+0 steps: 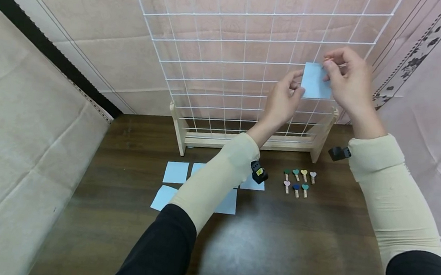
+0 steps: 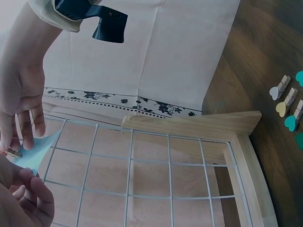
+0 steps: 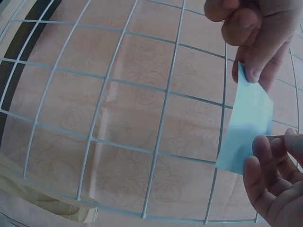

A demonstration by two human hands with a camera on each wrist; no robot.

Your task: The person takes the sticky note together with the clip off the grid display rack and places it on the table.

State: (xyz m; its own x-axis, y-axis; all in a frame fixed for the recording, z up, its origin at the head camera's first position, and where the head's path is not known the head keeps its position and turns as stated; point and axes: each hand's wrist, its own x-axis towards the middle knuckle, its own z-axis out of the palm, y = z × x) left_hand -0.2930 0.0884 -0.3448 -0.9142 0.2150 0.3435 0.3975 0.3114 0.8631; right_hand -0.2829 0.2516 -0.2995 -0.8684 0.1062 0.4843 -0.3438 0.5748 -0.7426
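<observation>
A light-blue square of paper [image 1: 316, 81] lies up against the right part of a white wire grid panel [image 1: 244, 61]. My left hand [image 1: 283, 98] pinches one edge of the paper between thumb and fingers. At the opposite edge, my right hand [image 1: 349, 81] pinches a small wooden clothespin [image 2: 13, 152], mostly hidden by the fingers. In the right wrist view, the paper [image 3: 246, 125] hangs between the left hand [image 3: 265, 42] and the right hand [image 3: 279, 175], slightly bent.
The grid stands in a wooden base [image 1: 244, 144] on a dark wood table [image 1: 294, 244]. Several blue paper squares [image 1: 175, 172] lie front left, partly behind my left arm. Several heart-topped clothespins [image 1: 296, 190] lie in two rows front right. Patterned cloth [image 1: 429, 110] surrounds the table.
</observation>
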